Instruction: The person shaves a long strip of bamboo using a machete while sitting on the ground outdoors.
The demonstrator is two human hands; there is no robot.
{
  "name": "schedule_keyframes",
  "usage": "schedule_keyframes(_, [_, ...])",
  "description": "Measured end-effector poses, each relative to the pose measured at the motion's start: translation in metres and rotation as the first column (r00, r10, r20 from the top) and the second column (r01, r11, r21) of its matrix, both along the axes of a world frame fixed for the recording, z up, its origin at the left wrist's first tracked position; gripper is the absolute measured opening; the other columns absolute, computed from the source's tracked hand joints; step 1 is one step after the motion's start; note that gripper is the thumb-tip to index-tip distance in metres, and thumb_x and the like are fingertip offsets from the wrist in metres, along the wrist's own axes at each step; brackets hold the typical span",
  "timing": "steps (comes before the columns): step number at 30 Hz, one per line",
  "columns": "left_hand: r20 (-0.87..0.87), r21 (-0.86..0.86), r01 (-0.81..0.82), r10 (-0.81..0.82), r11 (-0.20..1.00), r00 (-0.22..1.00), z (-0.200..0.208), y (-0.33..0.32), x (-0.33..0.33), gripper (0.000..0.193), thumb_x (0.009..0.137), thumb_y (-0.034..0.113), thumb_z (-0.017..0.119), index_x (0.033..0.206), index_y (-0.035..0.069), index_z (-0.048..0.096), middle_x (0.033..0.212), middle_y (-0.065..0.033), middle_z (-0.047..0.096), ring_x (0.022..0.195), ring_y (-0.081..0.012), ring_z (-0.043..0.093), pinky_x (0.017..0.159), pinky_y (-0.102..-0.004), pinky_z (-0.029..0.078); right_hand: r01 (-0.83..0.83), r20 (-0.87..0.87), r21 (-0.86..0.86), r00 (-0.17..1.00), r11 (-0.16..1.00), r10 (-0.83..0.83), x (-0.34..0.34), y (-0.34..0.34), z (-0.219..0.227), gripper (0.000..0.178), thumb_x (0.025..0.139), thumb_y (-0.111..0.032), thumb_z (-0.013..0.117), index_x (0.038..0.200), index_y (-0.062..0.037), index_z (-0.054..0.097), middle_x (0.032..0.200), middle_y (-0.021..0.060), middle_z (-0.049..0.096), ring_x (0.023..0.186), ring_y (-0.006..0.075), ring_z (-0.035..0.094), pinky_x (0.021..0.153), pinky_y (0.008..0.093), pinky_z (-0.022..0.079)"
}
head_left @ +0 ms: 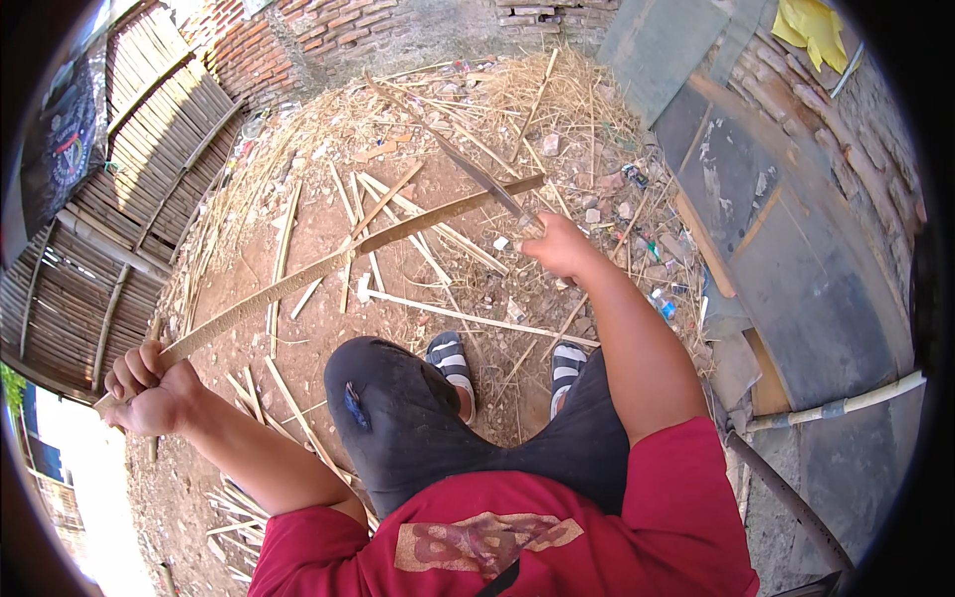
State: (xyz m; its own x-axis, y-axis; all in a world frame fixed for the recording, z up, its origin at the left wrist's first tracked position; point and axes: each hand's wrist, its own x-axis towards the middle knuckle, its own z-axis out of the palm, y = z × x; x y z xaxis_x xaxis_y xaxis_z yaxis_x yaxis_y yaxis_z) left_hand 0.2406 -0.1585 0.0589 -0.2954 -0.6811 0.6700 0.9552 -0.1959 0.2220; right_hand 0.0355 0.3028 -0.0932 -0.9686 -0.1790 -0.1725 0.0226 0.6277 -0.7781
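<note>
Bright daylight fills the view, strongest at lower left, where glare burns out to white. Sun patches streak the bamboo-slat wall [139,189] beside darker shadow; the grey panels [816,289] lie in softer shade. The long bamboo strip [298,281] looks fairly sharp. Fisheye distortion bows straight edges near the black rim.

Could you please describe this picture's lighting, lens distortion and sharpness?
Head view: bright light washes out a patch at lower left, and sun and shadow dapple the bamboo wall; head view: the fisheye bends straight edges near its black rim; head view: the long strip and knife look fairly sharp.
</note>
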Motion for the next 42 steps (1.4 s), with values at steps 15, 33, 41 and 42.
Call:
schedule_keyframes(15, [0.063,-0.001,-0.059,0.059,0.998,0.996,-0.001,-0.022,0.034,0.065,0.102,0.071,0.029,0.075,0.013,0.04,0.059,0.0035,0.028,0.049,-0.0108,0.019,0.047,-0.026,0.02,0.17,-0.334,0.509,0.942,0.844,0.011,-0.012,0.009,-0.021,0.023,0.088,-0.001,0.057,0.11,-0.006,0.063,0.101,0.0164,0.072,0.097,0.0374,0.071,0.08,0.0492,0.057])
schedule_keyframes(33, [0.039,0.035,-0.096,0.094,0.995,0.995,-0.001,-0.039,0.064,0.065,0.102,0.071,0.029,0.08,0.012,0.043,0.06,0.0036,0.031,0.049,-0.01,0.022,0.046,-0.0253,0.021,-0.029,-0.411,0.547,0.862,0.837,0.298,0.019,-0.036,-0.024,0.028,0.093,-0.005,0.052,0.118,-0.0091,0.062,0.096,0.0167,0.073,0.092,0.0348,0.073,0.076,0.049,0.058])
schedule_keyframes(41, [0.009,-0.007,-0.067,0.067,0.998,0.998,0.007,-0.096,0.106,0.064,0.102,0.069,0.032,0.074,0.013,0.042,0.057,0.0027,0.029,0.048,-0.0111,0.022,0.047,-0.0265,0.023,0.222,-0.143,0.539,0.975,0.813,-0.171,-0.034,0.037,-0.065,0.033,0.093,-0.011,0.061,0.125,-0.005,0.064,0.115,0.0185,0.073,0.107,0.0353,0.071,0.09,0.0471,0.057])
schedule_keyframes(42, [-0.009,-0.01,-0.079,0.079,0.997,0.997,0.006,-0.104,0.111,0.063,0.102,0.069,0.033,0.074,0.013,0.042,0.057,0.0027,0.029,0.048,-0.0112,0.021,0.047,-0.0266,0.022,0.197,-0.091,0.547,0.98,0.814,-0.177,-0.035,0.04,-0.065,0.036,0.091,-0.012,0.063,0.126,-0.0041,0.064,0.117,0.0192,0.072,0.109,0.0355,0.07,0.092,0.047,0.057])
